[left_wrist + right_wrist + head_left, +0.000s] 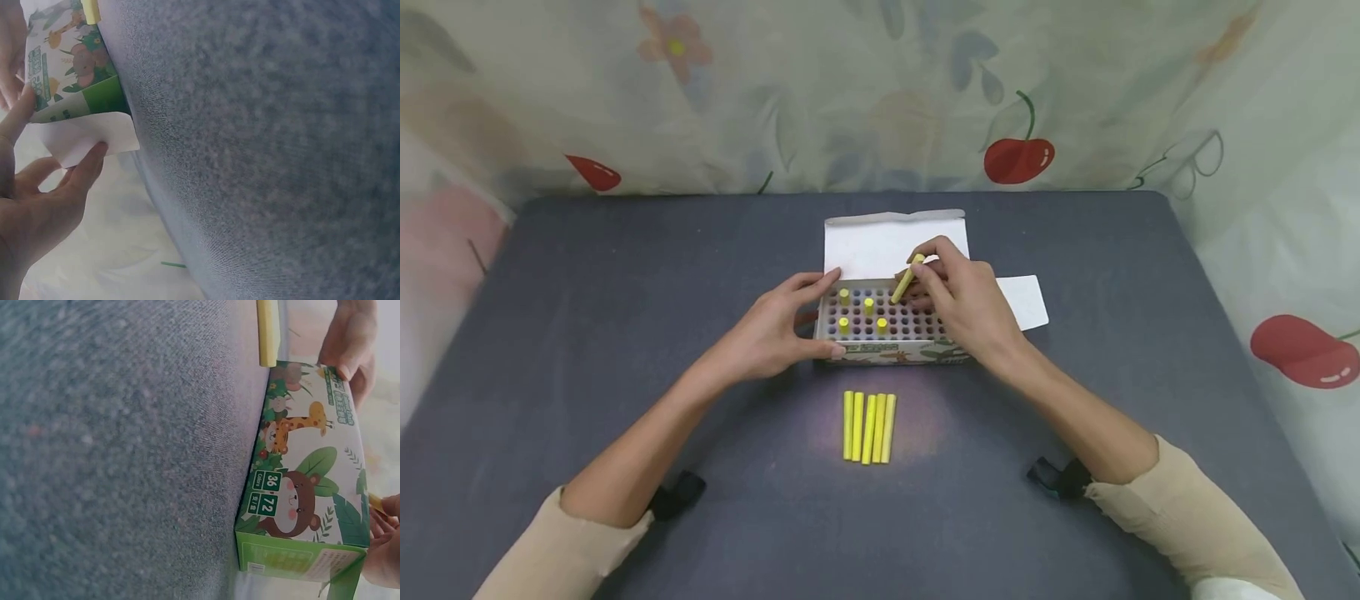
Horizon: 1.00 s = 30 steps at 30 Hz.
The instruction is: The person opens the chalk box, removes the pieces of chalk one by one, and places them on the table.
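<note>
A printed cardboard chalk box (898, 353) stands on the table with its lid (895, 246) folded back. Inside is a holder (859, 332) full of round holes, and several yellow chalk sticks (868, 307) stand upright in it. My left hand (775, 333) grips the box's left end, thumb at the front edge and fingers at the back corner; in the left wrist view a white side flap (87, 134) lies by its fingers. My right hand (973, 304) pinches a yellow chalk stick (907, 279), tilted, its lower end right over the holes. That hand hides the holder's right part.
Several loose yellow chalk sticks (868, 429) lie side by side in front of the box on the dark grey table (625, 267). Another white flap (1024, 302) sticks out at the box's right end. A patterned curtain (865, 100) hangs behind the table.
</note>
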### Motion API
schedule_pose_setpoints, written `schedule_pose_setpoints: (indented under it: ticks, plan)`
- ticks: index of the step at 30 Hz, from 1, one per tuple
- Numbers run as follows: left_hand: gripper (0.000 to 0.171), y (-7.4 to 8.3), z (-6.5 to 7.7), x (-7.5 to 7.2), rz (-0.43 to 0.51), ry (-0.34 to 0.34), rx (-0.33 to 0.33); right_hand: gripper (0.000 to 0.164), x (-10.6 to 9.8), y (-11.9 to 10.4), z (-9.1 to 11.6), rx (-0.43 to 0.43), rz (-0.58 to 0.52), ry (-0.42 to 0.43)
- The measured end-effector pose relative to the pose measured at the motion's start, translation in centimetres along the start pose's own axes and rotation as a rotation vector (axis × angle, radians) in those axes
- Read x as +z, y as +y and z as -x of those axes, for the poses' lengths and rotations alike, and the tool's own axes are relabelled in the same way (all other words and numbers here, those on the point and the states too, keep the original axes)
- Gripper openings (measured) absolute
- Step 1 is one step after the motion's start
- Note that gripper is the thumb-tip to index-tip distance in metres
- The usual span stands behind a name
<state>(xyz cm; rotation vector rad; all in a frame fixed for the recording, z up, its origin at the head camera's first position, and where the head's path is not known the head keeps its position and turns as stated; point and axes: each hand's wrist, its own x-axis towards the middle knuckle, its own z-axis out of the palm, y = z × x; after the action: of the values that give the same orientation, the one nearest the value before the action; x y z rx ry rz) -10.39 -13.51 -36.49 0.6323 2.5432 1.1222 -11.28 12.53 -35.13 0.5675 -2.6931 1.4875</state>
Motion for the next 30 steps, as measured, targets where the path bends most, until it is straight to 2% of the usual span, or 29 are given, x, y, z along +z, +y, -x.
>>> schedule_pose_setpoints:
  ticks: [5, 12, 22, 30]
  plan:
    - [0.098, 0.0, 0.0, 0.0, -0.008, -0.003, -0.001, 0.021, -0.6, 0.0, 0.3, 0.008, -0.105, 0.014]
    - [0.099, 0.0, -0.1, 0.1, -0.003, -0.001, -0.007, 0.025, -1.5, -0.1, 0.6, 0.151, -0.225, -0.009]
    - [0.098, 0.1, -0.3, 0.1, -0.012, 0.001, 0.009, 0.025, -2.2, -0.2, 2.1, 0.188, -0.287, -0.061]
    - [0.098, -0.2, -0.3, 0.3, -0.01, -0.001, -0.011, 0.027, -2.1, -0.2, 3.9, 0.223, -0.308, -0.128]
